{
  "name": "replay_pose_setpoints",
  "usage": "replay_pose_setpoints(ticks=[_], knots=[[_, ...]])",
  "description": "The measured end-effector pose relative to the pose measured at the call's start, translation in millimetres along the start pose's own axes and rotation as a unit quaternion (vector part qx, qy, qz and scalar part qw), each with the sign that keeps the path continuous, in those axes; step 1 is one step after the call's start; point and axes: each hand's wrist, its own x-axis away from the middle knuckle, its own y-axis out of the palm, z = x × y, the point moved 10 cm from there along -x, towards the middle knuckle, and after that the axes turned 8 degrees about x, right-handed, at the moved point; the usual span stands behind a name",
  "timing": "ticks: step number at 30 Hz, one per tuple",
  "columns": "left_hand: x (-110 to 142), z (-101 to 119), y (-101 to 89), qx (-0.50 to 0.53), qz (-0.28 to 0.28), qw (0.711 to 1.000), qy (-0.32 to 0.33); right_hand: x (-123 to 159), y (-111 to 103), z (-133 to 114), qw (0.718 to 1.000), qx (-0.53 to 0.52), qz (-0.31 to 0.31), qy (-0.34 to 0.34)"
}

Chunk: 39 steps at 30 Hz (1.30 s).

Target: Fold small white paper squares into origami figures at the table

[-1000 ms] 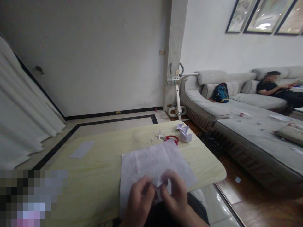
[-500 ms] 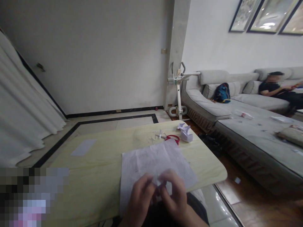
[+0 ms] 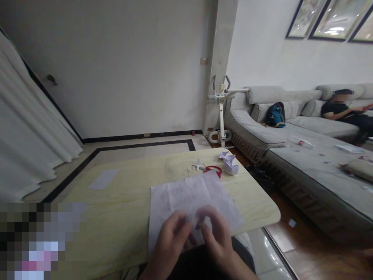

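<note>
A large creased white paper sheet (image 3: 186,192) with faint print lies on the near part of the table, under both hands. My left hand (image 3: 172,238) is curled over its lower part, with thumb and forefinger pinched. Facing it closely, my right hand (image 3: 218,234) has its fingers bent in the same way. Something small and dark shows at the right fingertips, but blur hides what it is. What the left fingertips hold cannot be made out either. Beyond the sheet lie red-handled scissors (image 3: 214,170), among thin pale scraps, and crumpled paper (image 3: 231,165).
The pale wooden table (image 3: 125,221) has rounded corners. A small white paper piece (image 3: 103,179) lies at its left. To the right stand a grey sofa (image 3: 303,155) with a backpack (image 3: 276,115) and a seated person (image 3: 340,111). Exercise equipment (image 3: 221,112) stands beyond the table.
My hands have shifted slightly and the fingers moved a little at the tips. The whole view has drifted slightly. Sheet, scissors and crumpled paper stay where they were on the table.
</note>
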Motion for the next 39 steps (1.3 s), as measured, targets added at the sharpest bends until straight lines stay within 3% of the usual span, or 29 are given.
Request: replay_pose_setpoints(ticks=[4,10,17,24,30,39], knots=[[-1,0,1.1,-0.034,-0.022,0.999,0.002,-4,10,17,0.994,0.001,-0.041,0.098],[-5,0,1.2,-0.066,-0.025,0.997,-0.009,-5,19,27,0.982,-0.008,-0.088,0.165],[0,22,-0.1,-0.119,-0.004,0.991,0.057,-6,17,21,0.986,0.003,-0.075,0.149],[-5,-2,-0.9,-0.127,-0.011,0.992,0.009,-8,10,22,0.988,-0.002,-0.042,0.147],[-3,6,-0.3,-0.177,-0.024,0.983,0.051,-5,11,25,0.988,-0.003,-0.045,0.149],[3,21,-2.8,-0.233,-0.013,0.965,0.12,-9,17,26,0.984,-0.002,-0.106,0.143]])
